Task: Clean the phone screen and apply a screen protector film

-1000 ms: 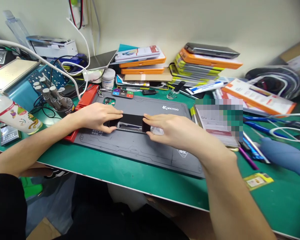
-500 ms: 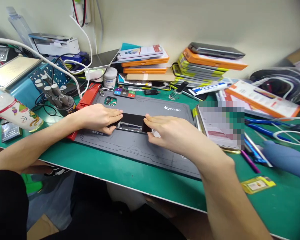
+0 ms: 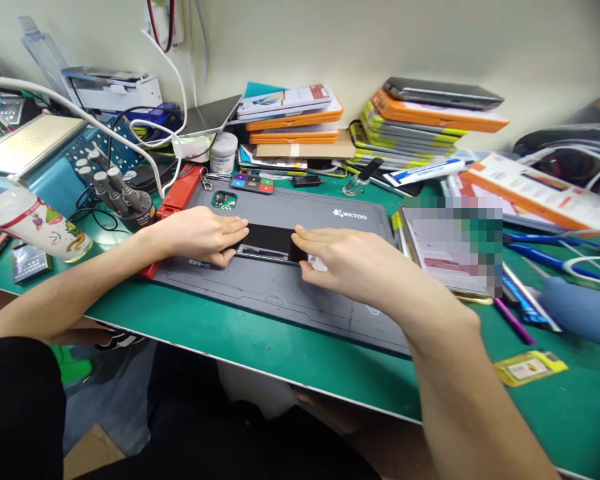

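Observation:
A black, glossy phone (image 3: pixel 270 239) lies across the grey work mat (image 3: pixel 260 283), a bright strip showing along its near side. My left hand (image 3: pixel 203 237) grips its left end, fingers on top and thumb at the near edge. At the right end, my right hand (image 3: pixel 340 257) has it between fingers and thumb in the same way. Both ends of the phone are hidden under my fingers. Small parts sit in a recess (image 3: pixel 224 201) of the mat, beyond my left hand.
Behind the mat stand stacked orange boxes (image 3: pixel 295 125) and a white jar (image 3: pixel 223 153). On the left are a screwdriver holder (image 3: pixel 130 210) and a tilted bottle (image 3: pixel 45 223). Blue-handled pliers (image 3: pixel 540 250) and a yellow packet (image 3: pixel 530 368) lie at the right.
The bright strip along the phone's near side looks narrower than before, and more black surface shows. Both hands keep their hold at its ends. The whole view has shifted slightly.

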The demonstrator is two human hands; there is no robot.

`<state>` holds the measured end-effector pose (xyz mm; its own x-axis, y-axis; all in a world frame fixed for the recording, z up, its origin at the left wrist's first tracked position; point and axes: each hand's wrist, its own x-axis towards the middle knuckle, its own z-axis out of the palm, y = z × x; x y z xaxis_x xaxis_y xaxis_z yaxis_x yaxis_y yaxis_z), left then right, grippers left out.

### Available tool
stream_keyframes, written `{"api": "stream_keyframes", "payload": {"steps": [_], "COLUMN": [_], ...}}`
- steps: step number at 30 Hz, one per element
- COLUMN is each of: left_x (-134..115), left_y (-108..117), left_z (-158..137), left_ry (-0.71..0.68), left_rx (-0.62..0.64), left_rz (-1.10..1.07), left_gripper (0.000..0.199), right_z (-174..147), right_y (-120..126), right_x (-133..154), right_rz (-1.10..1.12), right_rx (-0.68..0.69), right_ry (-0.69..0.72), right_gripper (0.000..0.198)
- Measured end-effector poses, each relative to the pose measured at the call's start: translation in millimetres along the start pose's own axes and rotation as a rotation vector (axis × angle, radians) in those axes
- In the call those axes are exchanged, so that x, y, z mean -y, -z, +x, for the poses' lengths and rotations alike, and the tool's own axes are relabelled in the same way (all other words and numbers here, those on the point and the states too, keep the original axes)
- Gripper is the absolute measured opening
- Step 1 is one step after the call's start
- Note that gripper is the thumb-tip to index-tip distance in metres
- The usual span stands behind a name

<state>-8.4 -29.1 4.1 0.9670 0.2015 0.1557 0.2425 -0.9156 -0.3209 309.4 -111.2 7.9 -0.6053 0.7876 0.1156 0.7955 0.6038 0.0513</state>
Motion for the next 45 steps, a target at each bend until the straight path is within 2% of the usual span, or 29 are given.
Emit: {"api": "stream_keyframes", "payload": {"steps": [7,18,24,31,45], "left_x": [0.1,2.4,2.4,2.3,0.4], "left_y": [-0.4,5.5,18.7,17.0,12.6], "left_z": [0.5,-0.1,4.4,6.2,4.6], "left_ry": [-0.011,0.02,0.102,0.122,0.14], "left_rx": [0.015,-0.011,0.084,0.108,0.101], "left_rz": [0.027,-0.111,-0.173,-0.2,-0.171], "left_gripper": [0.047,0.046,0.07,0.064,0.076], "right_z": [-0.4,-1.8,-0.2,0.9,-1.5], "right_y": [1.4,-2.8,-9.1,-16.3,-19.3], "right_x": [-0.2,-8.1,-16.9,-22.5,-23.1], "right_rz": [0.03,0.148,0.256,0.302,0.312], "right_rx": [-0.007,-0.064,-0.123,-0.132,-0.162], "right_ry": [-0.016,-0.08,-0.12,-0.136,-0.126], "right_gripper": [0.033,0.039,0.04,0.04,0.042]}}
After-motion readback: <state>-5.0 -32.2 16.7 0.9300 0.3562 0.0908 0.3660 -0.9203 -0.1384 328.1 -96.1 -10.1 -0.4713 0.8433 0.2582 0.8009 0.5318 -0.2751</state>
